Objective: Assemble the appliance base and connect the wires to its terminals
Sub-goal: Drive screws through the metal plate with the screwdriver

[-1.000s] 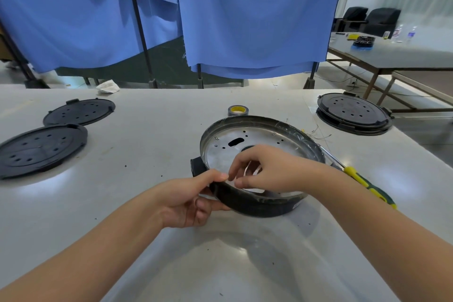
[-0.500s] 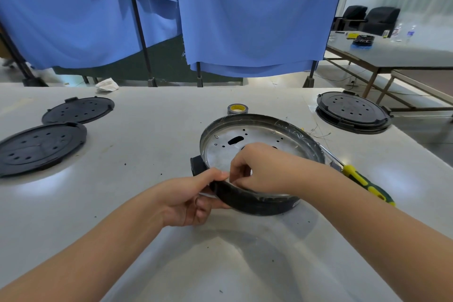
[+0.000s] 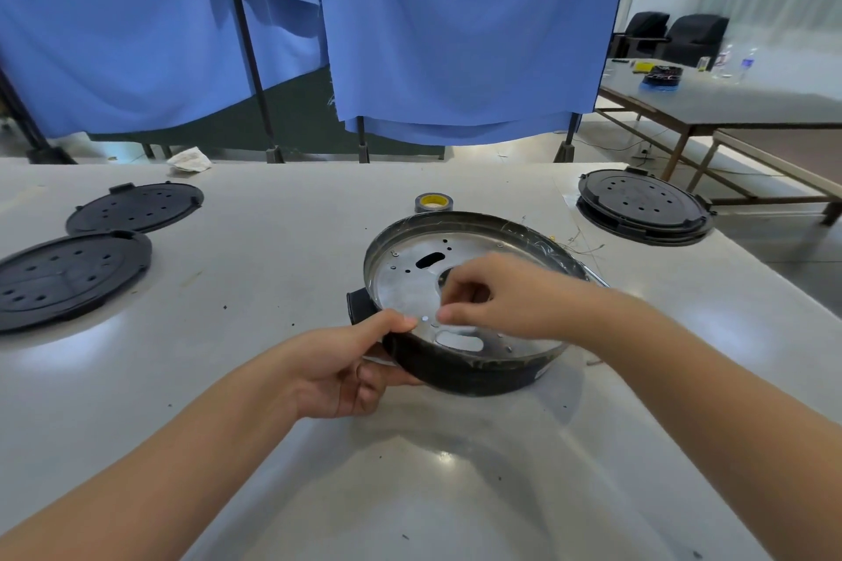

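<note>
The appliance base (image 3: 474, 374), a round black shell with a shiny metal plate (image 3: 410, 282) inside, sits tilted at the table's middle. My left hand (image 3: 346, 364) grips its near-left rim, thumb on top. Above the plate hovers my right hand (image 3: 496, 296), fingertips pinched together just over the metal; I cannot tell if something small is between them. A small round hole or screw (image 3: 424, 318) shows on the plate between my two thumbs. Thin loose wires (image 3: 576, 241) lie behind the base on the right.
Two black perforated covers (image 3: 68, 278) (image 3: 136, 206) lie at the left. A third black base with cover (image 3: 642, 207) stands at the right rear. A tape roll (image 3: 433, 201) sits behind the base. The table edge runs along the right; blue curtains hang behind.
My right hand has lifted and shifted right off the near rim, uncovering the plate's slot and hole. The left hand keeps its grip. The screwdriver seen earlier is now hidden behind my right arm.
</note>
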`<state>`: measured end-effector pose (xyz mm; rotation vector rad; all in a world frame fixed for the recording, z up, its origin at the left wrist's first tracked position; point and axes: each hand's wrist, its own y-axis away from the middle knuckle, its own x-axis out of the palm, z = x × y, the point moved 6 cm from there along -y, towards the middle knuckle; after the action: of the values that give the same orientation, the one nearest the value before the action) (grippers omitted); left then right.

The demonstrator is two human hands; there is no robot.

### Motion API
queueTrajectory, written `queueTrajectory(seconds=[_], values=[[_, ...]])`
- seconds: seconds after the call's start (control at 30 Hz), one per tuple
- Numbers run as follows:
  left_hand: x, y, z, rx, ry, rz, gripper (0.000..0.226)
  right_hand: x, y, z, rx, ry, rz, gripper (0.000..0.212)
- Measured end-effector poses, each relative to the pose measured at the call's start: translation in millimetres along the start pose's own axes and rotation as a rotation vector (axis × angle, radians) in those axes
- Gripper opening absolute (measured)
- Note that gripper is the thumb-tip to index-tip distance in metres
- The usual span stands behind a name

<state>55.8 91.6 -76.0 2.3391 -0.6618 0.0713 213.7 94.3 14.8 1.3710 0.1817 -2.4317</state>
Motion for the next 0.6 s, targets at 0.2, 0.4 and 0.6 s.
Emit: queueTrajectory(seconds=[0.2, 0.4, 0.6], values=[[-2, -1, 1, -0.006, 0.005, -0.007, 0.06, -78, 38, -70, 0.307, 0.237, -0.238, 0.017], [-7, -3, -1, -0.019, -0.041, 0.005, 0.067, -75, 89, -145, 0.844, 0.441, 0.011, 0.049], [-12, -2, -4, -0.018, -0.04, 0.002, 0.075, -54, 103, -158, 0.931, 0.328, 0.031, 0.046]])
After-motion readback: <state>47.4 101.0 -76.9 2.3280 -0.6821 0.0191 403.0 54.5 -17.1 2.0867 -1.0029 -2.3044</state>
